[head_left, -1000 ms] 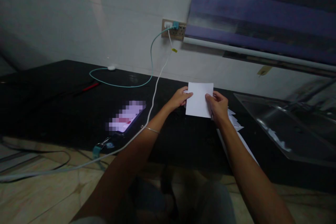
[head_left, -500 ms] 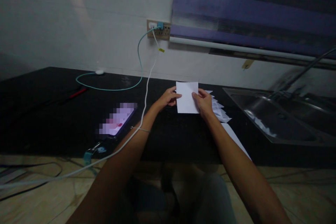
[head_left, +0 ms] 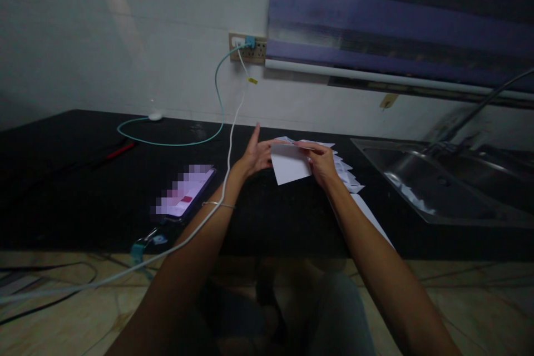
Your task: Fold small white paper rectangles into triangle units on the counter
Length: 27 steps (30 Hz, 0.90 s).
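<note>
A white sheet of paper is tilted above the black countertop, its near edge hanging down. My right hand pinches it at the upper right. At its left edge is my left hand, with the thumb raised and the fingers stretched out toward the sheet; whether the fingertips touch it I cannot tell. Behind and to the right of my right hand lies a row of overlapping folded white papers with pointed corners. Another flat white sheet rests by my right forearm, which partly covers it.
A phone with a lit screen lies left of my left forearm. A white cable crosses over that arm from the wall socket. A teal cable loops on the countertop. The metal sink is at the right.
The sheet has gone from facing me flat to tilted, with its near edge hanging. My left hand has opened from its pinch, thumb now up. The right hand still grips the paper.
</note>
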Tool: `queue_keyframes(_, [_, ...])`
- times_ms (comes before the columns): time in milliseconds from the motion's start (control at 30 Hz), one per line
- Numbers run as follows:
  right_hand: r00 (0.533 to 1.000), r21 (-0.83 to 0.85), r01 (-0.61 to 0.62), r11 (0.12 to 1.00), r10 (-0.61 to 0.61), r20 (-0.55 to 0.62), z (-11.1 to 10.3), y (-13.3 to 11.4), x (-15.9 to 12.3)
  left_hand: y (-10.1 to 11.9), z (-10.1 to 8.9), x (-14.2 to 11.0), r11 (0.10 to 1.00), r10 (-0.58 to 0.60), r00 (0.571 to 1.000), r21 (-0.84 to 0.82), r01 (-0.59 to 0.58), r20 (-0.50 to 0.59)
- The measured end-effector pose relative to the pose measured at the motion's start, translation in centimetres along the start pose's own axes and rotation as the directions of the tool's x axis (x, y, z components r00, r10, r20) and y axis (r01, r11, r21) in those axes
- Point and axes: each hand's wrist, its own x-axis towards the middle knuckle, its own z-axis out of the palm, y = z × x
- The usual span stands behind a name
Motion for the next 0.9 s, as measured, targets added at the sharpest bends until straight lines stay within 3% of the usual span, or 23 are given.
queue_keyframes(133, [0.993,-0.036,0.073,0.997,-0.069,0.092,0.1,-0.4,-0.2,-0.4,0.1,0.1,0.965,-0.224,0.974,-0.134,0.225,0.017])
queue_keyframes(233, [0.985,-0.1,0.111,0.989,-0.096,0.14,0.3,-0.8,-0.4,-1.1,0.5,-0.1,0.921,-0.349,0.921,-0.115,0.371,0.172])
queue_keyframes(333, [0.988,-0.062,0.067,0.996,-0.057,0.143,0.6,-1.3,-0.7,-1.3,1.0,-0.4,0.917,-0.371,0.874,-0.027,0.399,0.315])
queue_keyframes(400, [0.994,0.023,-0.003,1.0,0.001,0.108,0.9,-1.5,-0.7,-1.1,1.5,-0.5,0.935,-0.339,0.882,0.011,0.355,0.327])
queue_keyframes(633, [0.975,0.203,-0.168,0.965,0.192,-0.107,0.5,-1.7,0.1,0.8,3.0,-0.7,0.988,-0.149,0.985,-0.018,0.151,0.086])
queue_keyframes(767, [0.981,0.15,-0.183,0.972,0.19,-0.033,0.7,-1.5,-0.2,0.7,3.2,-0.5,0.994,-0.068,0.996,-0.092,0.062,-0.066])
queue_keyframes(900, [0.994,-0.023,-0.099,0.995,0.1,0.046,1.1,-1.2,-0.6,0.5,3.2,-0.4,0.994,-0.031,0.993,-0.107,0.018,-0.115])
